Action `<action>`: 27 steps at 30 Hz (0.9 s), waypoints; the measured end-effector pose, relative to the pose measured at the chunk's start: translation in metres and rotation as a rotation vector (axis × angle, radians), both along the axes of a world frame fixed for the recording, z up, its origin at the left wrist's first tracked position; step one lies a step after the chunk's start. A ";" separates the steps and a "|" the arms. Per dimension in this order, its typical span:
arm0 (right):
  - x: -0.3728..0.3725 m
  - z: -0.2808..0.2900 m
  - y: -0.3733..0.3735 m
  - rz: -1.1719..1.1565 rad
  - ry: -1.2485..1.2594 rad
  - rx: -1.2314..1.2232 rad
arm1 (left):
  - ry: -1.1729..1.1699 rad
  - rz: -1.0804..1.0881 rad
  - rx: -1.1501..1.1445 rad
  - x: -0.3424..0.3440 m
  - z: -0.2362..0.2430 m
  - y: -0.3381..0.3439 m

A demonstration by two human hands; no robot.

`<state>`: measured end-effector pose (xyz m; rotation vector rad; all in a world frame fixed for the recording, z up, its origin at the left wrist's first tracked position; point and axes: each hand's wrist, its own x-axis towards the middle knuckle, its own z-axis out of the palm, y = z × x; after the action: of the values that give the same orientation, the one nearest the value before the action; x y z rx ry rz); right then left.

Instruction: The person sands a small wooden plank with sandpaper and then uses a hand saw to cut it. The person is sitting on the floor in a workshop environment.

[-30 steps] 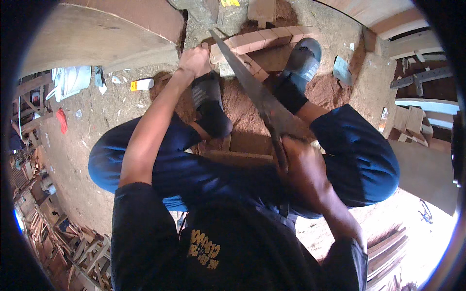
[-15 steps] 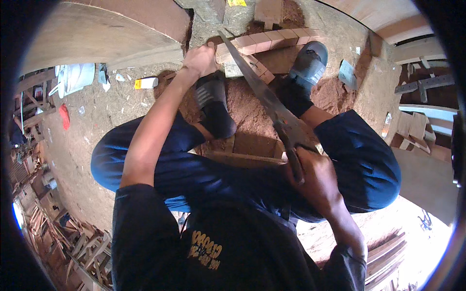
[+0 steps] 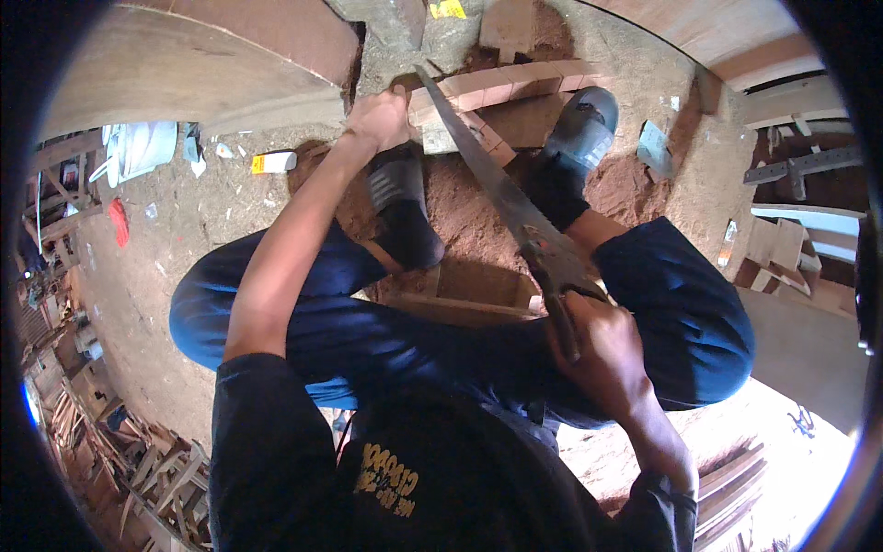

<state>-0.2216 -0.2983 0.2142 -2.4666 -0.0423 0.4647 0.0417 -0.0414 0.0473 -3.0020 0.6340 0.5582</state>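
My left hand (image 3: 377, 120) is closed on the near left end of a curved, segmented pale wooden strip (image 3: 497, 87) on the ground. My right hand (image 3: 593, 340) is wrapped round the handle of a handsaw (image 3: 480, 152). The long blade slants up and left, crossing the strip just right of my left hand. A shorter segmented piece (image 3: 498, 150) lies beneath the strip, partly behind the blade. My sandalled left foot (image 3: 395, 202) is just below my left hand; my right foot (image 3: 579, 129) is beside the strip's right part.
Wooden panels (image 3: 202, 64) stand at the upper left, others (image 3: 699, 37) at the upper right. Reddish sawdust (image 3: 478, 221) surrounds my feet. A white bottle (image 3: 274, 162), a red scrap (image 3: 119, 223) and a white bundle (image 3: 138, 152) lie on the left. Wood offcuts (image 3: 166, 478) are piled at the lower left.
The saw and my right hand have shifted down and to the right. My left hand still grips the strip, appearing slightly farther right as the whole view shifts a little.
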 end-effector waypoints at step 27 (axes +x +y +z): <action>-0.047 0.037 0.009 -0.336 -0.015 0.405 | -0.302 -0.334 0.158 0.028 0.105 -0.024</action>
<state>-0.2682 -0.2889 0.2508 -2.0264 0.2453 0.2595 0.0701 -0.0654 0.1522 -2.6699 0.9824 0.1269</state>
